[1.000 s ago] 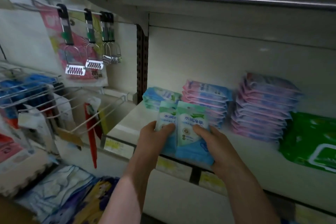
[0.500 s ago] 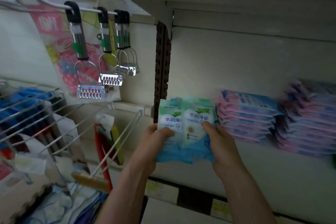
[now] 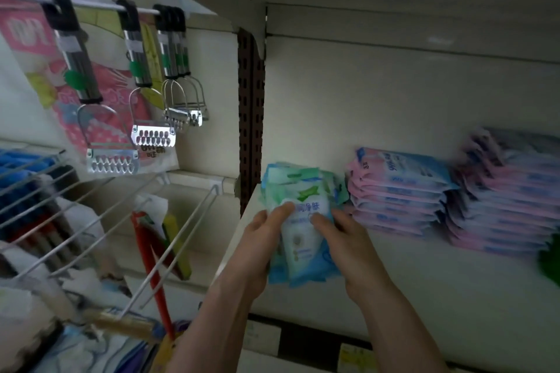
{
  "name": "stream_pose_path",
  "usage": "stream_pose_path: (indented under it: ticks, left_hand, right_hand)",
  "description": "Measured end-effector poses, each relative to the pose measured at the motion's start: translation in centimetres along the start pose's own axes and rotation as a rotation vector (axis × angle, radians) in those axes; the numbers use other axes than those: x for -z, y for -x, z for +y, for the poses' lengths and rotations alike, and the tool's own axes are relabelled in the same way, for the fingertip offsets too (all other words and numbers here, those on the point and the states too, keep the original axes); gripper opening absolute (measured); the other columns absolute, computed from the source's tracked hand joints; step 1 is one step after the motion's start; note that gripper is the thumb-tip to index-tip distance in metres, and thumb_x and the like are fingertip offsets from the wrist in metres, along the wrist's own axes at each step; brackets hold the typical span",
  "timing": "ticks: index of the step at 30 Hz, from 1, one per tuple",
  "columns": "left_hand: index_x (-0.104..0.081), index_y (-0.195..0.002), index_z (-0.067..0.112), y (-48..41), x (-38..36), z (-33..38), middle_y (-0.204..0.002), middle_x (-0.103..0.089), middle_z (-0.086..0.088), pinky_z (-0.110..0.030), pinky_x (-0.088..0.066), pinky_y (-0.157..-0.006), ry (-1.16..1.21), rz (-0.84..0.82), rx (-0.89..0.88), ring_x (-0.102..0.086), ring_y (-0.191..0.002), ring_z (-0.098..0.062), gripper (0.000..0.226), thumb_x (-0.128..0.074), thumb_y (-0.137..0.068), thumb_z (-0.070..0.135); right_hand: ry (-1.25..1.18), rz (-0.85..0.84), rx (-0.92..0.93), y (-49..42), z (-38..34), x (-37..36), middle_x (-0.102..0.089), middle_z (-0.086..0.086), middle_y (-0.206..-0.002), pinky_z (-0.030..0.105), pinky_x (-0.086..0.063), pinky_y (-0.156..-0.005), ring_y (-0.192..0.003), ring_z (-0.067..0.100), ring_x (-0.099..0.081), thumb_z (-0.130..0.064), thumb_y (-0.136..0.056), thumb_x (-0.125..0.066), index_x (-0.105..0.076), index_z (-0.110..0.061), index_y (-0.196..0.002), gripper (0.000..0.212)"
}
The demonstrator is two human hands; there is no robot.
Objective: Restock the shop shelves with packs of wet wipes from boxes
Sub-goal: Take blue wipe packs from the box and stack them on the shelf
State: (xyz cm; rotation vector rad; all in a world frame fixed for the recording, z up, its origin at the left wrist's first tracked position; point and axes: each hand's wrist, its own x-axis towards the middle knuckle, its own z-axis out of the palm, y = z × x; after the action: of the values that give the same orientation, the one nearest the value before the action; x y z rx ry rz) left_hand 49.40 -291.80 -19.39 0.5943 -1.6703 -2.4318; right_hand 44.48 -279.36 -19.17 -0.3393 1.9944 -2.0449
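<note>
Left hand (image 3: 257,239) and right hand (image 3: 342,239) grip blue-green wipe packs (image 3: 303,239), long axis pointing at the shelf's (image 3: 424,281) back-left stack (image 3: 291,182), directly ahead

Head view, close, facing forward-down at shelf (image 3: 394,281)

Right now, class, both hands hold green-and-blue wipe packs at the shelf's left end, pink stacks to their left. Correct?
No: the head view shows the pink stacks right of the wipe packs, which left hand and right hand hold.
</note>
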Motion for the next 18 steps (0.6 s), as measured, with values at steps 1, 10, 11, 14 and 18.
stream_pose_path:
  ticks: [1, 10, 11, 14, 18]
  left_hand:
    - [-0.061, -0.119, 0.012, -0.1, -0.4, -0.4, -0.105, -0.072, -0.010, -0.047, -0.055, -0.087, 0.008, 0.014, 0.001, -0.070, -0.095, -0.028, 0.034, -0.062, -0.090, 0.030]
    - [-0.063, -0.113, 0.010, 0.2, -2.8, -2.1, -0.100, -0.073, -0.012, -0.037, -0.059, -0.075, 0.030, 0.061, 0.079, -0.071, -0.088, -0.026, 0.027, -0.065, -0.089, 0.022]
    - [-0.064, -0.112, 0.009, 0.3, -2.9, -2.0, -0.099, -0.073, -0.013, -0.035, -0.059, -0.072, 0.037, 0.052, 0.084, -0.071, -0.086, -0.026, 0.025, -0.064, -0.089, 0.021]
    - [-0.067, -0.104, 0.007, 0.7, -3.1, -1.8, -0.094, -0.074, -0.013, -0.030, -0.059, -0.063, 0.039, 0.014, 0.097, -0.072, -0.077, -0.022, 0.018, -0.062, -0.091, 0.019]
    - [-0.067, -0.105, 0.003, 0.7, -2.6, -1.7, -0.095, -0.073, -0.017, -0.029, -0.059, -0.059, 0.085, 0.006, 0.101, -0.071, -0.071, -0.022, 0.019, -0.063, -0.090, 0.014]
  right_hand:
    - [0.031, -0.015, -0.003, 0.1, 0.2, 0.1, -0.073, -0.003, -0.092, 0.017, -0.052, -0.057, -0.076, 0.007, -0.070, -0.018, -0.095, -0.056, -0.068, -0.023, -0.101, 0.014]
    - [0.097, -0.049, -0.064, 0.7, 1.2, 1.5, -0.070, -0.008, -0.092, 0.017, -0.052, -0.056, -0.071, 0.002, -0.069, -0.034, -0.095, -0.054, -0.061, -0.029, -0.102, 0.011]
    - [0.098, -0.073, -0.052, 0.7, 1.2, 1.5, -0.071, -0.010, -0.095, 0.018, -0.054, -0.061, -0.076, 0.002, -0.069, -0.036, -0.095, -0.055, -0.061, -0.031, -0.105, 0.013]
    - [0.066, -0.084, -0.048, 1.0, 1.2, 1.5, -0.072, -0.011, -0.097, 0.021, -0.056, -0.068, -0.083, 0.003, -0.070, -0.040, -0.093, -0.057, -0.062, -0.031, -0.109, 0.019]
    - [0.008, -0.061, -0.059, 1.5, 1.4, 1.3, -0.073, -0.008, -0.095, 0.021, -0.056, -0.063, -0.083, 0.007, -0.071, -0.034, -0.093, -0.059, -0.065, -0.028, -0.108, 0.017]
